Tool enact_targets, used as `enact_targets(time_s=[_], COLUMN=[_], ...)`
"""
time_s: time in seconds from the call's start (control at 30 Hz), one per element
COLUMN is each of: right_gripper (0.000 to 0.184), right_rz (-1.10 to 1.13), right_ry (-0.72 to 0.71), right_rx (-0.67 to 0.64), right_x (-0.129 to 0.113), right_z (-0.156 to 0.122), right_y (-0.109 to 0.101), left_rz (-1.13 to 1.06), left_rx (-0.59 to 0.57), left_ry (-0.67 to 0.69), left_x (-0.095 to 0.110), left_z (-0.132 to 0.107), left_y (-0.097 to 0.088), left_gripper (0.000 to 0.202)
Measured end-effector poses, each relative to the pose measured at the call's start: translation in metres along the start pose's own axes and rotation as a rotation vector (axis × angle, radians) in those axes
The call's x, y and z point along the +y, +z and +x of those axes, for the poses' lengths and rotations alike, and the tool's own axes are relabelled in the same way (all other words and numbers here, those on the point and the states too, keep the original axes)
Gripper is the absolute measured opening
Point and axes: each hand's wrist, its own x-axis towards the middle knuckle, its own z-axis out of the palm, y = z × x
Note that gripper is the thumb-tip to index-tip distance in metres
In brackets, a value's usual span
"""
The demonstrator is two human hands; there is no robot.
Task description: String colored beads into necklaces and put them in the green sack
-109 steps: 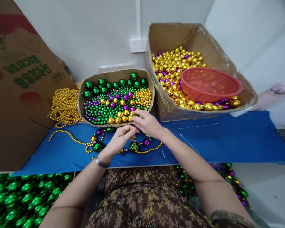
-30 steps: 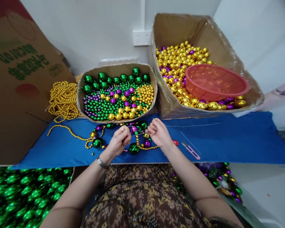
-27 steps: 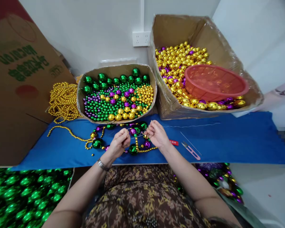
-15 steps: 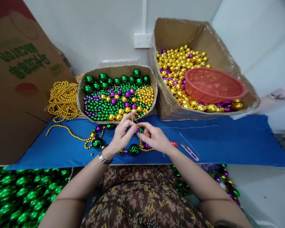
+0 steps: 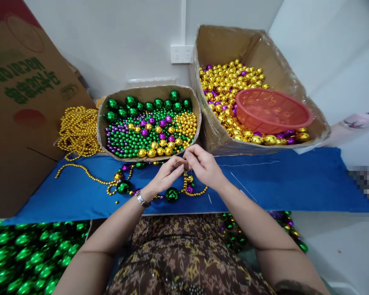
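My left hand (image 5: 167, 175) and my right hand (image 5: 203, 166) meet fingertip to fingertip above a bead necklace (image 5: 172, 193) of green, purple and gold beads lying on the blue cloth (image 5: 279, 180). Both hands are pinched closed; what they pinch is too thin to name, though a fine thread (image 5: 249, 163) trails off to the right. Just behind the hands stands a low cardboard tray (image 5: 102, 123) of sorted green, purple and gold beads. A watch sits on my left wrist.
A big cardboard box (image 5: 298, 86) of gold and purple balls holds a red plastic basket (image 5: 272, 110) at the back right. Gold bead strings (image 5: 78, 131) are heaped at the left beside a leaning cardboard sheet (image 5: 24, 102). Green balls (image 5: 21, 254) fill a container below left.
One second ago my hands were apart with a thread stretched between them. They have come together and moved up toward the tray. The small snips on the cloth are now hidden by my right arm.
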Motion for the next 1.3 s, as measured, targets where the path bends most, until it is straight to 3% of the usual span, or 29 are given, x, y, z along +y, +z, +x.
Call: enact_targets(time_s=[0.13,0.23,0.37,0.47,0.57,0.67,0.77,0.87,1.0,1.13,1.2,1.3], right_gripper=[0.021,0.022,0.027,0.028,0.023,0.015,0.013,0.012,0.021,0.021,0.025,0.030], right_rz=[0.263,0.455,0.528,0.486,0.196,-0.422,-1.011,-1.169,-1.179,-1.152,-0.966,-0.439], right_ry=[0.084,0.167,0.257,0.290,0.257,0.222,0.505,0.733,0.770,0.723,0.612,0.463], right_rx=[0.120,0.215,0.233,0.192,0.127,0.103,-0.077,-0.267,-0.295,-0.221,-0.117,0.001], right_x=[0.012,0.020,0.031,0.040,0.048,0.059,0.073,0.085,0.094,0.098,0.096,0.087], right_z=[0.008,0.013,0.013,0.006,-0.011,-0.038,-0.072,-0.108,-0.142,-0.145,-0.135,-0.110], right_y=[-0.006,-0.010,-0.016,-0.029,-0.057,-0.095,-0.126,-0.135,-0.134,-0.135,-0.129,-0.102], left_rz=[-0.030,0.071,0.309,0.392,0.418,0.443,0.453,0.436,0.367,0.226,0.162,0.130], left_rx=[-0.061,-0.105,-0.273,-0.271,-0.177,-0.049,0.049,0.087,0.131,0.135,0.123,0.100], left_ry=[0.045,0.122,0.203,0.217,0.214,0.206,0.206,0.212,0.162,0.110,0.096,0.099], left_x=[-0.002,-0.002,0.003,0.005,0.000,-0.007,-0.013,-0.015,-0.014,-0.009,-0.008,-0.009], left_z=[-0.002,-0.002,0.002,0.005,0.005,0.001,-0.002,-0.004,-0.005,-0.005,-0.005,-0.007], left_y=[-0.002,-0.006,-0.010,-0.007,-0.003,-0.003,-0.006,-0.009,-0.007,-0.003,-0.002,-0.003], left_gripper=[0.028,0.034,0.027,0.031,0.026,0.022,0.022,0.025,0.029,0.034,0.037,0.040])
